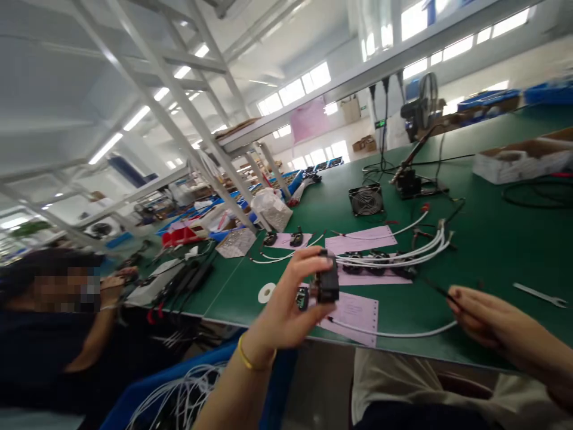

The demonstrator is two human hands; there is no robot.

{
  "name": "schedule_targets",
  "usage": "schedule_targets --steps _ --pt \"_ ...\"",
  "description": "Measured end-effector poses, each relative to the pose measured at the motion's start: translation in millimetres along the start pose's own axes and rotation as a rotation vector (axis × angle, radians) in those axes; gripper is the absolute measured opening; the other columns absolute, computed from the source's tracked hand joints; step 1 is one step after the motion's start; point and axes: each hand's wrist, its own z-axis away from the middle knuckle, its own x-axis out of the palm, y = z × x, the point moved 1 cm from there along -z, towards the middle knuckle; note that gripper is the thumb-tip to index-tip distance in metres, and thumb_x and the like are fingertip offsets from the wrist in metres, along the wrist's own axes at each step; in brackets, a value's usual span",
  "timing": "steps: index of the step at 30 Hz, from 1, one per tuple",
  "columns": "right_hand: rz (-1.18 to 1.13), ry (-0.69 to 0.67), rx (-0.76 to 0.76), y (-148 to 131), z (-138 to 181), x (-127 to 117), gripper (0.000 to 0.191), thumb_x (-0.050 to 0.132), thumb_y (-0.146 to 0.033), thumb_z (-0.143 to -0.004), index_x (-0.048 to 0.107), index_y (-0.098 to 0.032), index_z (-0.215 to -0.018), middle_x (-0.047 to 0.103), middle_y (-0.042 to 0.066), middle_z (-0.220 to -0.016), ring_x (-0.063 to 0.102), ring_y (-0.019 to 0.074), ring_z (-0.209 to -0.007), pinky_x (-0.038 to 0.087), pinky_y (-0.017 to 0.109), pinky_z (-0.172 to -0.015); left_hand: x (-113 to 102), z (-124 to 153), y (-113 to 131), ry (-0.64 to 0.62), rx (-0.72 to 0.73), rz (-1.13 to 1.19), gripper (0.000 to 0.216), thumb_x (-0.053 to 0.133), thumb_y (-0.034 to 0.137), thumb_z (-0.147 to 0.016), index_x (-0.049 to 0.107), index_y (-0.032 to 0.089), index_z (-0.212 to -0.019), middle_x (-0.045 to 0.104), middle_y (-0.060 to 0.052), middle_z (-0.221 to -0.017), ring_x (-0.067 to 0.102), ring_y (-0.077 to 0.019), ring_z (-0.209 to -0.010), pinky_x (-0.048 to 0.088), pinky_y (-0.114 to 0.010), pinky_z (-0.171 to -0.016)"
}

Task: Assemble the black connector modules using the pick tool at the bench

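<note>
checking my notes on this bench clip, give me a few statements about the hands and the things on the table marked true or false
1. The left hand holds a small black module above the near edge of the green table. True.
2. The right hand grips the flat wrench. False: the wrench lies on the table apart from that hand, which pinches a thin dark wire at its fingertips.
3. A small black fan stands on the table beyond the pink paper sheets. True.
4. The left wrist is bare. False: it wears a yellow band.
5. The white cables lie across the pink sheets. True.
</note>
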Motion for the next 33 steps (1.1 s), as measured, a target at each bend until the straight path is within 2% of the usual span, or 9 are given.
schedule_targets --steps 3,7,10,12,15,19,23,26,33 --pt "-0.167 0.211 -0.080 -25.1 -14.2 -25.5 0.067 0.089 -0.078 -0.054 0.064 -0.017 -0.070 0.034 -0.007 -0.053 0.024 0.0047 -0.046 0.024 0.015 -0.039 -4.0 -59.1 -48.1 -0.247 -0.199 -0.375 0.072 0.065 0.024 -0.092 0.031 0.023 -0.156 0.043 -0.012 -0.155 0.043 -0.0268 -0.143 0.034 -0.042 -0.125" --pt "-0.262 0.280 -0.122 -18.4 -15.3 -34.5 0.063 0.092 -0.073 -0.057 0.066 -0.017 -0.071 0.035 -0.007 -0.055 0.027 0.0049 -0.047 0.028 0.015 -0.040 15.1 -125.8 -119.8 -0.452 -0.366 -0.505 0.064 0.072 0.012 -0.083 0.049 0.009 -0.143 0.054 -0.018 -0.144 0.055 -0.0297 -0.132 0.041 -0.044 -0.120" --pt "-0.279 0.276 -0.110 -12.5 -11.7 -34.6 0.062 0.092 -0.071 -0.058 0.067 -0.017 -0.072 0.035 -0.006 -0.055 0.028 0.0046 -0.047 0.030 0.013 -0.039 28.3 -144.0 -160.9 -0.598 -0.457 -0.571 0.047 0.075 0.022 -0.091 0.058 0.013 -0.134 0.060 -0.015 -0.136 0.062 -0.0292 -0.122 0.052 -0.050 -0.108" --pt "-0.282 0.272 -0.109 -12.2 -11.2 -35.4 0.061 0.093 -0.071 -0.058 0.068 -0.017 -0.073 0.036 -0.006 -0.056 0.028 0.0043 -0.048 0.030 0.013 -0.039 35.0 -145.1 -175.9 -0.666 -0.488 -0.604 0.042 0.073 0.028 -0.095 0.060 0.015 -0.132 0.061 -0.013 -0.135 0.063 -0.0290 -0.120 0.055 -0.052 -0.104" --pt "-0.282 0.260 -0.109 -12.4 -13.3 -36.9 0.059 0.093 -0.069 -0.061 0.069 -0.017 -0.075 0.038 -0.006 -0.057 0.029 0.0040 -0.048 0.030 0.012 -0.040 37.7 -142.5 -179.8 -0.711 -0.491 -0.651 0.046 0.074 0.028 -0.094 0.058 0.016 -0.136 0.057 -0.014 -0.143 0.057 -0.0321 -0.129 0.051 -0.056 -0.109" --pt "-0.287 0.259 -0.100 -12.1 -14.5 -37.2 0.058 0.094 -0.068 -0.059 0.070 -0.017 -0.075 0.038 -0.006 -0.057 0.029 0.0039 -0.048 0.030 0.012 -0.040 21.0 -138.1 -157.2 -0.680 -0.426 -0.704 0.063 0.073 0.023 -0.092 0.047 0.015 -0.149 0.042 -0.018 -0.157 0.041 -0.0369 -0.145 0.036 -0.058 -0.120" --pt "-0.293 0.268 -0.103 -14.9 -13.0 -35.0 0.060 0.096 -0.067 -0.055 0.070 -0.017 -0.073 0.038 -0.006 -0.056 0.029 0.0039 -0.048 0.030 0.012 -0.039 1.3 -120.9 -120.8 -0.714 -0.302 -0.677 0.053 0.064 0.021 -0.093 0.055 0.021 -0.145 0.055 -0.012 -0.147 0.047 -0.0321 -0.140 0.034 -0.046 -0.121" --pt "-0.301 0.278 -0.094 -16.9 -13.5 -33.2 0.063 0.098 -0.068 -0.048 0.069 -0.017 -0.071 0.037 -0.006 -0.054 0.029 0.0036 -0.047 0.029 0.012 -0.038 3.0 -101.6 -106.4 -0.760 -0.229 -0.639 0.047 0.062 0.023 -0.093 0.059 0.025 -0.140 0.059 -0.008 -0.144 0.051 -0.0288 -0.136 0.035 -0.041 -0.120" --pt "-0.286 0.282 -0.115 -9.8 -17.6 -36.4 0.066 0.096 -0.070 -0.051 0.068 -0.016 -0.074 0.038 -0.007 -0.055 0.029 0.0032 -0.046 0.029 0.012 -0.038 36.7 -81.3 -135.6 -0.733 -0.201 -0.602 0.068 0.064 0.019 -0.084 0.047 0.012 -0.149 0.066 -0.014 -0.136 0.057 -0.0321 -0.131 0.038 -0.042 -0.117"
